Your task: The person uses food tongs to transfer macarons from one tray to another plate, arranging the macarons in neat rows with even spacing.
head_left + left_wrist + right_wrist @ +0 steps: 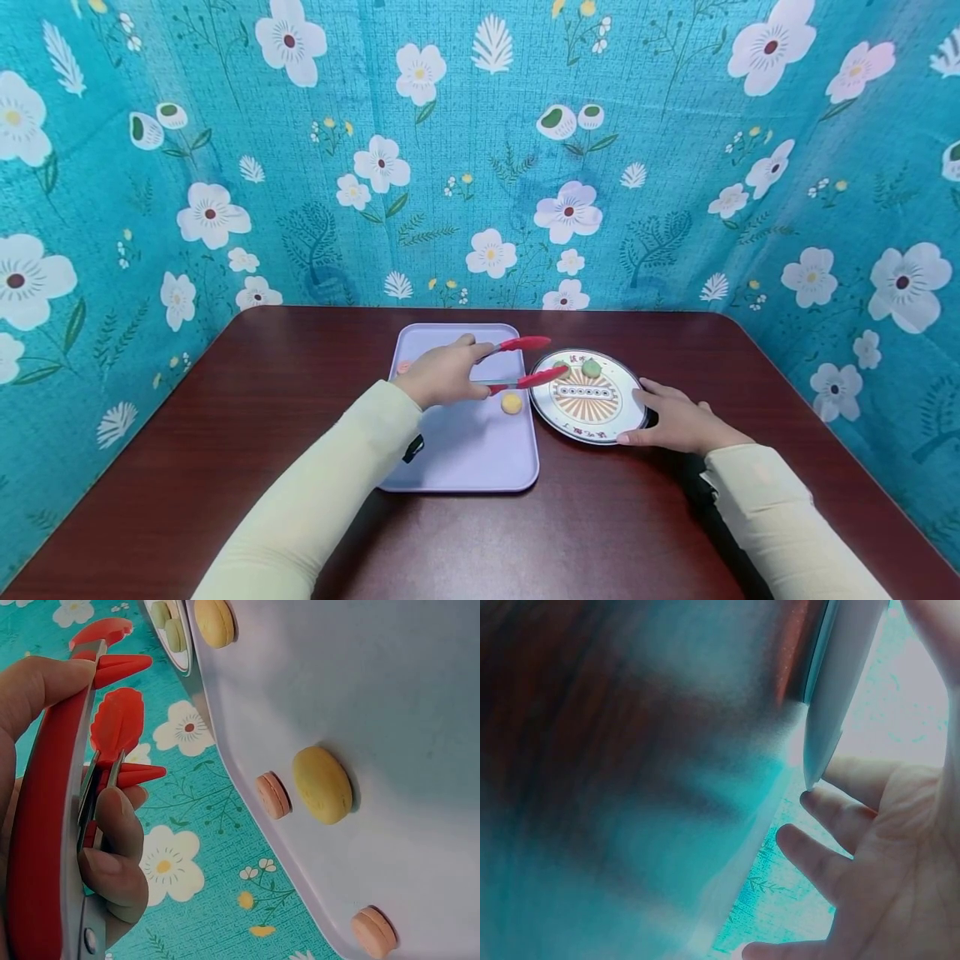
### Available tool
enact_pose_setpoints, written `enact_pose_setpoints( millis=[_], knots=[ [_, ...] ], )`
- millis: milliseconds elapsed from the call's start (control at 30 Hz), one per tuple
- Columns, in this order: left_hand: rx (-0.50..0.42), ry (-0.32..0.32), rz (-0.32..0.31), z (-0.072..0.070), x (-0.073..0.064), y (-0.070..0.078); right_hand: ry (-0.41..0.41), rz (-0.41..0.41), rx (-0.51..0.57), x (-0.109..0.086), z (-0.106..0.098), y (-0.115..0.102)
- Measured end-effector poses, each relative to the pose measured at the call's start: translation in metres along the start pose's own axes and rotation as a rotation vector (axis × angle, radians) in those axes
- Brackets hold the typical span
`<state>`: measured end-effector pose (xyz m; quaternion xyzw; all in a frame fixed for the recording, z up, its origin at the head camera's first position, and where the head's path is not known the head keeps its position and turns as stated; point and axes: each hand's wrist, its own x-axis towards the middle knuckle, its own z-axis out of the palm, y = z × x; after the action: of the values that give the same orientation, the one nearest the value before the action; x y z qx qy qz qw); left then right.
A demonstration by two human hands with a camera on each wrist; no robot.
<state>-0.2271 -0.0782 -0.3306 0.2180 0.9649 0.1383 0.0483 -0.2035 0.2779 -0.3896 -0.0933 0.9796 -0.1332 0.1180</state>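
My left hand (442, 372) grips metal tongs with red tips (542, 377). The tips stand apart with nothing between them, reaching over the left rim of a round patterned plate (553, 419). Two green macarons (592, 368) sit near the plate's far side; the lower tong tip overlaps one in the head view. Around the plate's right edge my right hand (678, 419) spreads its thumb and fingers, touching the rim. Under the left hand lies a lilac tray (465, 462) with yellow macarons (322, 784) and pink macarons (274, 795), partly hidden by hand and sleeve in the head view.
Tray and plate stand close side by side on a dark reddish-brown wooden table (592, 517). Behind and at both sides hangs a turquoise flowered cloth (450, 183). A small black item (413, 448) shows beneath the left cuff.
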Motion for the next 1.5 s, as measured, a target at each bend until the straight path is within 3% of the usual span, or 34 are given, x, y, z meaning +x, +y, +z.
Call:
enact_pose_setpoints(
  millis=[1000, 1500],
  knots=[
    [-0.034, 0.039, -0.019, -0.006, -0.018, -0.009, 0.011, -0.008, 0.004, 0.0, 0.0, 0.002],
    [-0.064, 0.041, -0.033, -0.004, -0.028, -0.023, 0.005, -0.003, 0.009, -0.001, 0.0, 0.0]
  ],
)
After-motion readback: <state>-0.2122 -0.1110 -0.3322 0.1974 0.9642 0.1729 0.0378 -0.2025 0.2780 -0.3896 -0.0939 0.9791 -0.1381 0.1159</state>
